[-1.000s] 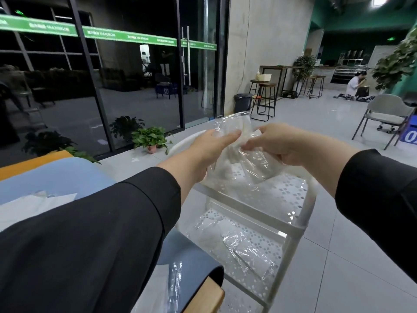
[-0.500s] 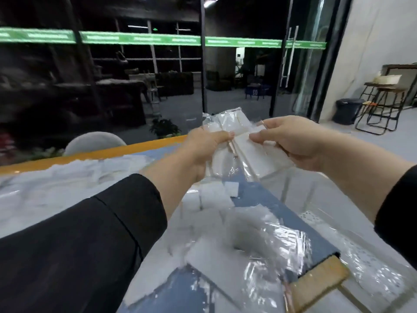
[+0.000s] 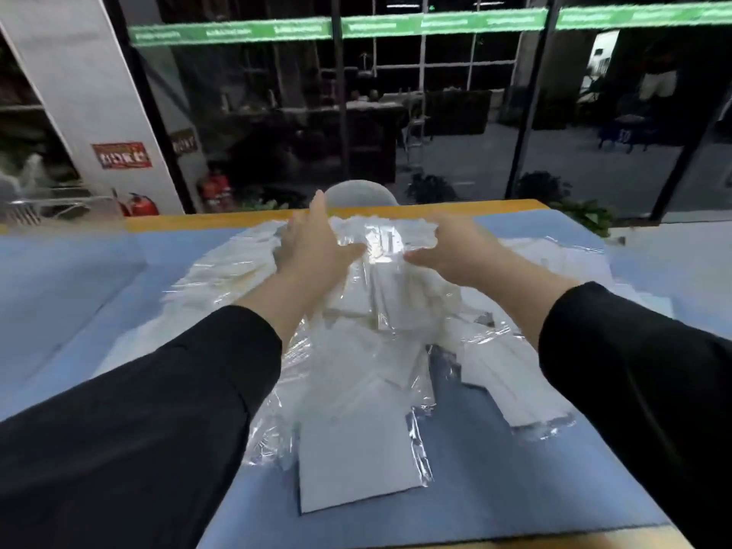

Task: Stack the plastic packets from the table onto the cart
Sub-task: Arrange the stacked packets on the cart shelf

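A heap of clear plastic packets (image 3: 368, 374) with white inserts covers the blue table (image 3: 79, 295). Both my hands reach out over the far part of the heap. My left hand (image 3: 317, 239) has straight fingers and its thumb points right. My right hand (image 3: 447, 251) is spread loosely, its thumb pointing left. A shiny packet (image 3: 380, 239) lies between the two hands at their fingertips; neither hand visibly grips it. One large flat packet (image 3: 356, 465) lies nearest me. The cart is out of view.
The table has an orange wooden edge (image 3: 495, 206) along its far side. A grey chair back (image 3: 358, 192) stands behind it. Dark glass walls with a green stripe (image 3: 435, 23) rise beyond. Red fire extinguishers (image 3: 140, 204) stand on the floor at left.
My view has swung left from the cart to the table. The packets that both hands held up earlier are no longer in them; both hands have opened over the heap.
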`<state>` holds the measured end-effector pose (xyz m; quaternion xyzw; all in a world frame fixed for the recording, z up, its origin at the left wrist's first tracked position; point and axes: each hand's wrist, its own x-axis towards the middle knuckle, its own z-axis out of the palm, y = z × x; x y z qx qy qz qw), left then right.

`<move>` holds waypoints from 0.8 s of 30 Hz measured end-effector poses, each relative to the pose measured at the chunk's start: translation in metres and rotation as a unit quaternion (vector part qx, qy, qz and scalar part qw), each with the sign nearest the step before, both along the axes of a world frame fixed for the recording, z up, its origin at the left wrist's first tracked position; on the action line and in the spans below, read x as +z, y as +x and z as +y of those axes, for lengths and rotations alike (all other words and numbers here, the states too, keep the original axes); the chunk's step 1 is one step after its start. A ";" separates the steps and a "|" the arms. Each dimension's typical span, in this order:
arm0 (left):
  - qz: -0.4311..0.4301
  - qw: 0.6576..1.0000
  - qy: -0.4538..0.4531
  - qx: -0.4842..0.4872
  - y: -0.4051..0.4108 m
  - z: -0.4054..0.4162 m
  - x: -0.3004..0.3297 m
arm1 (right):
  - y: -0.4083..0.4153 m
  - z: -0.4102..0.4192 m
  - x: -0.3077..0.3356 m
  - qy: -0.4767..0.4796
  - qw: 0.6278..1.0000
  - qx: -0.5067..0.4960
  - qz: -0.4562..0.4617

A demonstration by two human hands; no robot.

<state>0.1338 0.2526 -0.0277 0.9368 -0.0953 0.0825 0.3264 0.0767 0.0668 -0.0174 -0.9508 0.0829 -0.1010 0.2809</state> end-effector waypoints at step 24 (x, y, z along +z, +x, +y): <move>-0.127 0.926 0.090 -0.343 -0.171 -0.214 0.013 | -0.253 -0.180 -0.010 -0.148 0.971 -0.168 -0.080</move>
